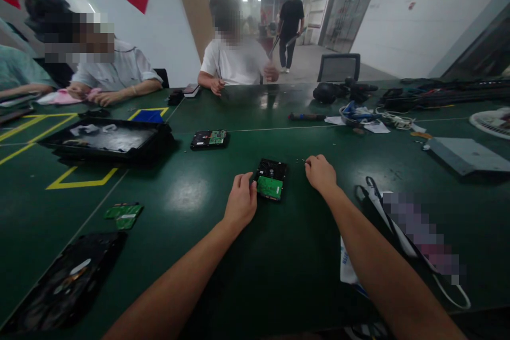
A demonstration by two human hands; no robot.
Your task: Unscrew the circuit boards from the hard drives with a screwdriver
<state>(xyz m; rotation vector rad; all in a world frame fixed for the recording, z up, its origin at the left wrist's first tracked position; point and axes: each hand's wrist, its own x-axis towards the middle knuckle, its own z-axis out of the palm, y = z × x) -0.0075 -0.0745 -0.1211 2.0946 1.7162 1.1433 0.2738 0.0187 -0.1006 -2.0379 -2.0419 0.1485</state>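
A black hard drive (272, 170) with a green circuit board (270, 188) lies flat on the green table (191, 255). My left hand (241, 201) grips its left edge, thumb and fingers at the side. To the right of the drive, my right hand (321, 172) rests low on the table, its fingertips pinched together. Whatever is between those fingertips is too small to make out. A few tiny bits (299, 161), perhaps screws, lie just beside them. Farther off sits a second hard drive (209, 138) with its board side up.
Loose green circuit boards (124, 215) and a dark drive casing (67, 281) lie at left, below a black tray (111, 138). A screwdriver (306, 117), cables (358, 114), a grey metal box (470, 154) and a lanyard (392, 218) are at right. People sit across the table.
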